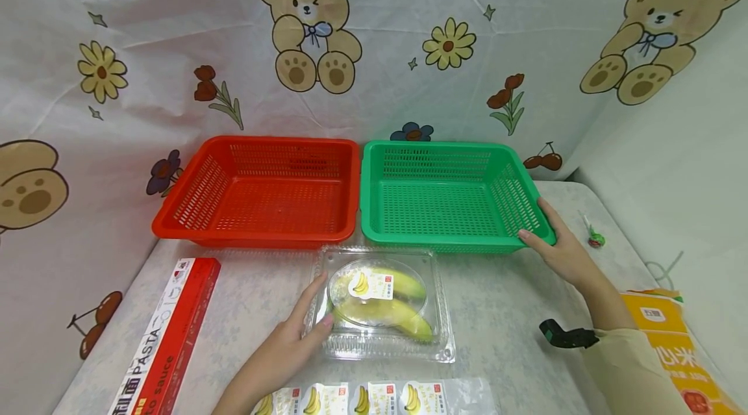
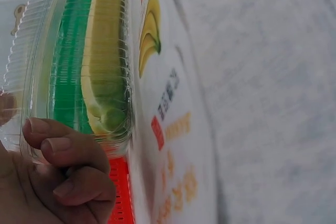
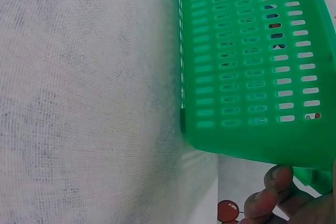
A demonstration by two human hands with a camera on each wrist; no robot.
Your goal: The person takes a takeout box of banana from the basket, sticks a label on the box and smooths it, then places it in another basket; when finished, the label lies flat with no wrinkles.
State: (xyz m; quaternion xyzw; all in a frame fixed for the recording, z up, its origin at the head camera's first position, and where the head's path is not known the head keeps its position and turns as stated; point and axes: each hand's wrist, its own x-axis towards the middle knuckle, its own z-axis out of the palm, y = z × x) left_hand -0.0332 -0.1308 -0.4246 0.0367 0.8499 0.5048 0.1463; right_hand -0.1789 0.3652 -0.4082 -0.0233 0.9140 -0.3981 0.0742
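A clear plastic box of bananas [image 1: 382, 308], its lid carrying a banana label, lies in front of the two baskets in the head view. My left hand [image 1: 286, 343] holds its left edge, the thumb over the rim; in the left wrist view curled fingers [image 2: 79, 150] show at the box's end. At the right, my right hand [image 1: 563, 249] grips the near right corner of the green basket [image 1: 456, 243], thumb on the rim. The right wrist view shows curled fingertips [image 3: 278, 177] by that basket's outer corner.
A red basket [image 1: 257, 235] stands left of the green one. A red pasta box [image 1: 189, 311] lies at the left, banana-label packaging [image 1: 374, 399] along the front. Toward the right are a lollipop [image 1: 596, 238], an orange millet bag [image 1: 660, 330] and a black strap-like object [image 1: 567, 336] by the wrist.
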